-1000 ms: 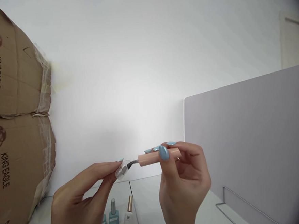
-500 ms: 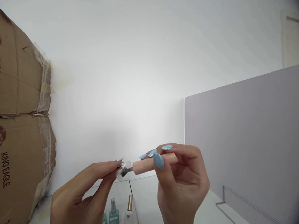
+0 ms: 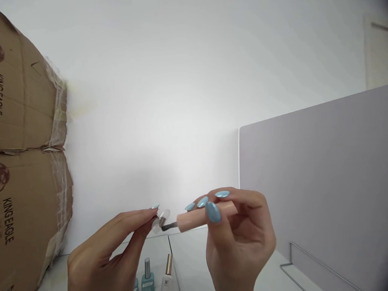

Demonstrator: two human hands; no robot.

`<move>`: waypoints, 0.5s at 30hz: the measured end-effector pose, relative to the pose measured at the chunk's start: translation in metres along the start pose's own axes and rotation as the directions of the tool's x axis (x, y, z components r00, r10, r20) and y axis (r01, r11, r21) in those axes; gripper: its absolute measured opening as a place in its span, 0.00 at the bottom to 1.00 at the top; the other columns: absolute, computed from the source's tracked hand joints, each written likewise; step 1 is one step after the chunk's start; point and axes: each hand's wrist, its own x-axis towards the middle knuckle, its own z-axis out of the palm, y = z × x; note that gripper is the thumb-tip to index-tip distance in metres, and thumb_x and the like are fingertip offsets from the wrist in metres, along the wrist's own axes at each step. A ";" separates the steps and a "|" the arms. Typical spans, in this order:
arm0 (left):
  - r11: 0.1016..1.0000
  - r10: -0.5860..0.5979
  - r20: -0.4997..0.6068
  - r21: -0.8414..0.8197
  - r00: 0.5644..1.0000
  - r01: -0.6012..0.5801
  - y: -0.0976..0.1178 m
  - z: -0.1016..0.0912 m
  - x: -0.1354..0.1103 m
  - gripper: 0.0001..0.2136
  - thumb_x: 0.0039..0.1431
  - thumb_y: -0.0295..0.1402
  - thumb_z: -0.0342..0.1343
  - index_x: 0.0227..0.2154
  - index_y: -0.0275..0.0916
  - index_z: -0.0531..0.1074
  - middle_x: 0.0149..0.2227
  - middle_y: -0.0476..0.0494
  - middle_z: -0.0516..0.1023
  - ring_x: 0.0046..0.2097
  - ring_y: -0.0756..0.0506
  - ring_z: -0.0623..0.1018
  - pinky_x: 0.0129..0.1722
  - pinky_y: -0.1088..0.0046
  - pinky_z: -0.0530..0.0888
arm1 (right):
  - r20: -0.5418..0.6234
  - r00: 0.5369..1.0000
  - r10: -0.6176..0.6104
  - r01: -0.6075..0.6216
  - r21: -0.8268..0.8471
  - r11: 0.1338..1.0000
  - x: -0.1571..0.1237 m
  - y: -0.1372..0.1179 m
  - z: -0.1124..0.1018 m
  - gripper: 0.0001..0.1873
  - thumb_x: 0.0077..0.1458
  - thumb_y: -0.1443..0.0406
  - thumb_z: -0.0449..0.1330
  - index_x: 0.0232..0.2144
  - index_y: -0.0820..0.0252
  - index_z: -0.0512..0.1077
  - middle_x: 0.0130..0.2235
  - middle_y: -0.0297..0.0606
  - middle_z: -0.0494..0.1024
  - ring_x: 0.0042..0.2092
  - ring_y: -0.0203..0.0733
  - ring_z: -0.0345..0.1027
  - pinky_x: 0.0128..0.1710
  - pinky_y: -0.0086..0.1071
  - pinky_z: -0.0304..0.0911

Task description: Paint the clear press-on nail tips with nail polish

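Note:
My left hand [image 3: 102,262] pinches a small clear nail tip [image 3: 161,221] between thumb and forefinger, held up in front of the white wall. My right hand [image 3: 239,244], with light blue nails, grips a peach-coloured polish brush cap [image 3: 202,216] lying almost level. Its short dark brush touches the clear nail tip from the right. Below the hands, teal polish bottles [image 3: 146,279] and a white bottle with a gold cap [image 3: 166,280] stand on the white table [image 3: 195,260].
Stacked cardboard boxes [image 3: 20,175] printed "KING EAGLE" fill the left side. A grey partition panel [image 3: 326,185] rises on the right, with a metal wire bracket [image 3: 302,266] at its foot. A white wall lies behind.
The brush cap slid left onto the nail tip, then drew back slightly right and lower. My left hand stayed almost still.

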 end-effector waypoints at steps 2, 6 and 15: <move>0.998 0.050 0.005 0.030 0.999 -0.050 0.000 0.002 0.001 0.06 0.65 0.32 0.63 0.38 0.53 0.81 0.36 0.59 0.88 0.31 0.49 0.87 0.30 0.79 0.82 | 0.061 0.998 -0.009 0.009 -0.015 1.000 -0.001 -0.001 0.000 0.10 0.52 0.72 0.71 0.34 0.53 0.77 0.26 0.26 0.79 0.28 0.35 0.77 0.28 0.31 0.78; 0.995 0.078 -0.005 0.066 0.997 -0.077 0.003 0.000 0.001 0.05 0.66 0.32 0.63 0.38 0.53 0.80 0.36 0.60 0.88 0.31 0.48 0.87 0.33 0.76 0.83 | 0.018 1.000 -0.012 0.014 -0.088 0.996 0.001 -0.004 0.001 0.11 0.51 0.73 0.71 0.33 0.54 0.76 0.27 0.27 0.80 0.28 0.36 0.78 0.28 0.30 0.77; 0.992 0.073 -0.018 0.102 0.997 -0.070 0.007 -0.004 -0.005 0.07 0.66 0.29 0.63 0.40 0.52 0.80 0.37 0.59 0.88 0.34 0.49 0.86 0.38 0.74 0.80 | -0.082 0.996 0.044 -0.052 -0.098 0.994 0.003 -0.001 0.002 0.10 0.56 0.64 0.72 0.34 0.54 0.73 0.24 0.28 0.78 0.30 0.38 0.77 0.34 0.36 0.77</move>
